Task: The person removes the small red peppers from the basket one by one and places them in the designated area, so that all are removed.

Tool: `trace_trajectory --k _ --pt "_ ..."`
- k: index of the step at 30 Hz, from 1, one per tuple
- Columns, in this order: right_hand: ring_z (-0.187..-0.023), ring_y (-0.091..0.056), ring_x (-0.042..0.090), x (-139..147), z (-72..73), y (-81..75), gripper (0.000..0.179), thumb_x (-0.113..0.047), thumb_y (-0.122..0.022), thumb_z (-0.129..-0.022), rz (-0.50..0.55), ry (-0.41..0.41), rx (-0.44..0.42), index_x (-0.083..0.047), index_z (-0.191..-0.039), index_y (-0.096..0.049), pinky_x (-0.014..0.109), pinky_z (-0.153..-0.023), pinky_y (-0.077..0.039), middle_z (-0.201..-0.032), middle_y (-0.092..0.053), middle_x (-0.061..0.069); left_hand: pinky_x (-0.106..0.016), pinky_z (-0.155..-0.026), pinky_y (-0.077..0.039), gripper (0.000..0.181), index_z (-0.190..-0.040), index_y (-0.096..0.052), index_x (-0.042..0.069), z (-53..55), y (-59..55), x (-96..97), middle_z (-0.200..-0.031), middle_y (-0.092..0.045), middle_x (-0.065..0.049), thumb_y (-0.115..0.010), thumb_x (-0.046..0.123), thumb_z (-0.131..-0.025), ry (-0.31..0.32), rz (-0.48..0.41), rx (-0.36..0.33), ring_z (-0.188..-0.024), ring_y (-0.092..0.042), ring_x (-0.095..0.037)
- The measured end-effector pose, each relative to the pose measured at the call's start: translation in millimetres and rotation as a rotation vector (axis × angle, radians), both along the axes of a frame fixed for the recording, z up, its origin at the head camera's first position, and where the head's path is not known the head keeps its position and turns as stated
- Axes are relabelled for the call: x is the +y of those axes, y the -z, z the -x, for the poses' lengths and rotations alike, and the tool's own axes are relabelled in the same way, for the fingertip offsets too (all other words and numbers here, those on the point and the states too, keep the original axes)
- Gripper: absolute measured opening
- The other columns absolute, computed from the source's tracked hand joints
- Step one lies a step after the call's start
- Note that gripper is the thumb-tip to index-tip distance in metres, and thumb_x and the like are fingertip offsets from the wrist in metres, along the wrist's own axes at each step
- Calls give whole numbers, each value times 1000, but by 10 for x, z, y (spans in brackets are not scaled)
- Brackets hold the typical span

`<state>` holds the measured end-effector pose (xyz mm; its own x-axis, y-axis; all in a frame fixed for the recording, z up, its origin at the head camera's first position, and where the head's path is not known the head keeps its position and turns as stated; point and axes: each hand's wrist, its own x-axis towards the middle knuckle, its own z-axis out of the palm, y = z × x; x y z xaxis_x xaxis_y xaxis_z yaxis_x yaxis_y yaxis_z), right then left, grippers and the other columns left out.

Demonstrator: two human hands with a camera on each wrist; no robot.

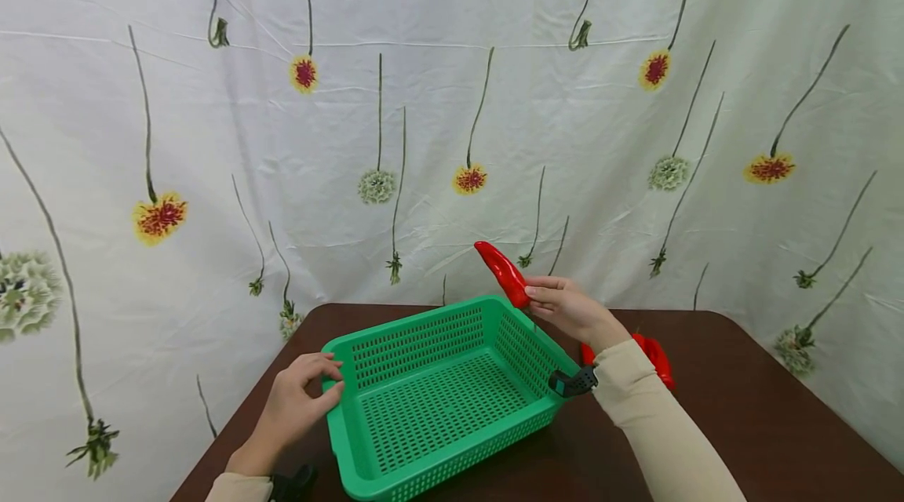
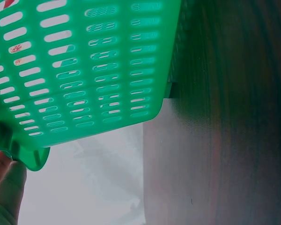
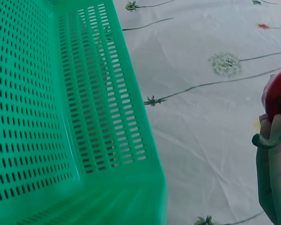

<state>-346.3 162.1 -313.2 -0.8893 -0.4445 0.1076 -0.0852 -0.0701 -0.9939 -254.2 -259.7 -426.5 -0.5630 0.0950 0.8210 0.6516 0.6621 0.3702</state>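
Note:
A red pepper (image 1: 503, 273) with a green stem is pinched near its stem end by my right hand (image 1: 568, 310), above the far right corner of a green plastic basket (image 1: 445, 471). In the right wrist view, the pepper (image 3: 277, 93) shows only partly at the right edge, its curved stem hanging past the fingers. My left hand (image 1: 300, 400) holds the basket's left rim with curved fingers and thumb. The left wrist view shows its fingertips (image 2: 16, 180) against the rim's lip. Inside, the basket's slotted floor is bare.
More red peppers (image 1: 657, 357) lie on the dark brown table (image 1: 741, 408), right of the basket and partly hidden behind the right forearm. A white flower-printed cloth (image 1: 424, 0) hangs behind the table. Dark bands (image 1: 574, 382) sit at both wrists.

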Motion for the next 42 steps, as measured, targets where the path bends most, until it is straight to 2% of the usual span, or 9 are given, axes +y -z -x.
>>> trace_trajectory --k 6,10,13,18,25,30,33,36,42 --pt "-97 -65 11 183 -33 64 16 -10 -58 -101 29 53 -33 -10 -112 -69 20 -89 -55 -111 -64 -3 -3 -86 -43 32 -80 -69 18 -1 3 -2 -95 -74 -6 -78 -11 -70 1 -3 -3 -106 -63 -13" --pt "-98 -64 11 301 -55 108 15 -11 -58 -101 35 64 -36 -12 -111 -70 20 -90 -54 -111 -64 -3 -4 -86 -43 32 -80 -70 19 -6 9 -9 -96 -74 -5 -79 -10 -71 -9 -1 -13 -107 -61 -8" --pt "-98 -63 11 384 -71 141 21 -14 -59 -101 29 90 -37 -7 -119 -67 19 -89 -54 -111 -64 -4 -5 -86 -44 32 -80 -70 20 -11 9 -16 -96 -74 -6 -78 -10 -71 -9 -2 -19 -108 -59 -2" --pt "-101 -62 9 527 -94 207 52 -18 -57 -103 4 144 -34 8 -145 -42 17 -90 -53 -120 -59 -1 -3 -87 -42 32 -81 -70 20 -11 9 -15 -96 -73 -8 -78 -10 -71 4 -7 -20 -110 -56 4" --pt "-101 -62 8 702 -134 274 63 -21 -58 -102 -12 213 -34 11 -150 -32 18 -91 -54 -119 -58 -3 -7 -87 -44 30 -80 -70 17 -8 13 -9 -96 -74 -9 -78 -10 -72 -10 6 -18 -109 -59 -1" --pt "-100 -60 8 866 -162 335 60 -24 -62 -100 -16 268 -31 6 -147 -40 18 -88 -54 -115 -59 -6 -25 -84 -54 26 -81 -70 16 -16 19 -2 -98 -74 -6 -78 -8 -74 -50 28 -44 -108 -62 -15" --pt "-97 -59 7 994 -186 382 39 -23 -63 -100 8 301 -39 -5 -134 -57 17 -85 -53 -108 -63 -9 -33 -83 -56 24 -81 -70 15 -19 21 6 -99 -74 -5 -78 -7 -74 -58 34 -56 -108 -63 -20" --pt "-94 -61 6 1106 -205 434 19 -22 -64 -99 37 322 -53 -16 -118 -65 16 -84 -54 -103 -65 -11 -31 -83 -55 24 -81 -71 15 -20 17 8 -99 -74 -5 -78 -7 -75 -58 31 -59 -108 -62 -20" --pt "-96 -65 2 1255 -228 556 34 -23 -64 -99 28 343 -73 -9 -129 -58 16 -87 -55 -102 -67 -14 -28 -82 -55 25 -81 -70 15 -20 18 4 -100 -73 -3 -78 -7 -74 -60 25 -55 -108 -62 -14"
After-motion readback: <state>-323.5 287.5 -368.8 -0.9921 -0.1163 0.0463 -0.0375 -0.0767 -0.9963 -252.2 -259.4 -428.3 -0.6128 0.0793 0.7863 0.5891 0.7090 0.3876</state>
